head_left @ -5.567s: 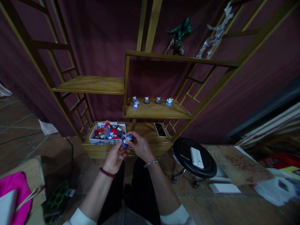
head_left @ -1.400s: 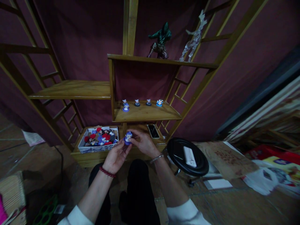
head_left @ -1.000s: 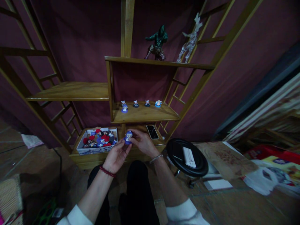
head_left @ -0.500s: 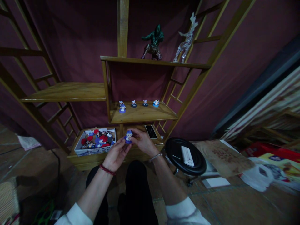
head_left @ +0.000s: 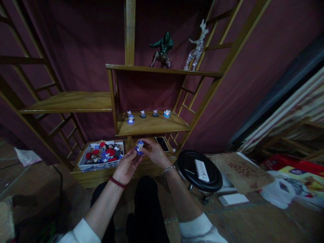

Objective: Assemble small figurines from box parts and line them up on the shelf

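A small purple figurine [head_left: 139, 147] on a round base is held upright in front of the shelf unit. My right hand [head_left: 155, 153] pinches it from the right, and my left hand [head_left: 128, 166] grips it low on the left with the fingertips. On the middle shelf [head_left: 154, 127] stand several similar figurines: a purple one [head_left: 130, 119] in front at the left, dark-based ones behind and beside it, and a blue-based one [head_left: 167, 113] at the right. To the left of my hands, a white patterned box [head_left: 101, 166] holds a jumble of red, blue and black figurines [head_left: 107, 153].
A phone [head_left: 162, 144] lies on the lowest shelf behind my right hand. On the top shelf are a green crouching figure [head_left: 163, 50] and a clear deer [head_left: 196, 49]. A black stool [head_left: 186, 168] carrying a white object [head_left: 201, 170] stands right, beside a plastic bag [head_left: 278, 190].
The view has shifted slightly, so the shelves sit a little lower and further left. Both hands still hold the purple figurine, which has turned slightly at most.
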Available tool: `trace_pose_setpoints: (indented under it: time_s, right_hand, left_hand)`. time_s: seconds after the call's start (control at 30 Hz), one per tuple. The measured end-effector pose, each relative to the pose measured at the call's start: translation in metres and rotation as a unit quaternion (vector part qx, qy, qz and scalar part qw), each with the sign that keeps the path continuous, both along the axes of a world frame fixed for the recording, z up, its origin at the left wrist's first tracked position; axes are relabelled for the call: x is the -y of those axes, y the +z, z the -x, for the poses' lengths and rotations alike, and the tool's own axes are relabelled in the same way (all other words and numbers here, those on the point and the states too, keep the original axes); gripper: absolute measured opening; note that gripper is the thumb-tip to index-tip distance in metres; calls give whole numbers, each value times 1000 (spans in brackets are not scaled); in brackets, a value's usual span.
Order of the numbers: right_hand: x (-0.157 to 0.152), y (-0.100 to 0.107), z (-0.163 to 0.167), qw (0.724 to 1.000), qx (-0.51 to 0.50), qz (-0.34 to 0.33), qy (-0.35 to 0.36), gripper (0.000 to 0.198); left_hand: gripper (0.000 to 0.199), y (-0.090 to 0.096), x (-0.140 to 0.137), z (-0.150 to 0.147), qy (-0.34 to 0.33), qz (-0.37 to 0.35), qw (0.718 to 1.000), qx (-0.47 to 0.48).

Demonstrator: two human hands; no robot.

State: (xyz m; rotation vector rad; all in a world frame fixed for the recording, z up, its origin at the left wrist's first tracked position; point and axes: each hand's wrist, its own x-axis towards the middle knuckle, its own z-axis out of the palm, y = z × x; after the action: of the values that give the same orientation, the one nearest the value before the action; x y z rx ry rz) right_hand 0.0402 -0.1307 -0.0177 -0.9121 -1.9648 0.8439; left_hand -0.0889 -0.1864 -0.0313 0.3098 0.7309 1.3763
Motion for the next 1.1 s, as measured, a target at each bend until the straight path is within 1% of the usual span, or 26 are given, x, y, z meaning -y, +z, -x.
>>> trace_pose_setpoints:
  time_s: [0.2, 0.47, 0.6, 0.73, 0.87, 0.97, 1.1]
  right_hand:
    - [-5, -2, -2, 1000, -11, -6, -7, 33]
    - [-15, -2, -7, 999, -24, -17, -25, 34]
    - [-19, 2, -10, 999, -33, -15, -26, 33]
    - [-24, 7, -13, 998, -42, -19, -46, 31]
    - [-30, 13, -14, 997, -48, -7, -63, 32]
    - [-35, 16, -14, 996, -57, -3, -63, 31]
    - [-46, 17, -15, 996, -69, 12, -59, 31]
  left_hand:
    - [13, 2, -10, -4, 25, -18, 999, 11]
    - [13, 6, -21, -11, 27, -29, 999, 5]
    - [13, 9, -27, -13, 15, -44, 999, -14]
    - [15, 12, -34, -15, 0, -62, 997, -52]
    - [15, 16, -40, -16, -3, -55, 994, -94]
    - [17, 20, -44, -19, -1, -46, 994, -102]
    - [22, 28, -49, -23, 1, -53, 994, -99]
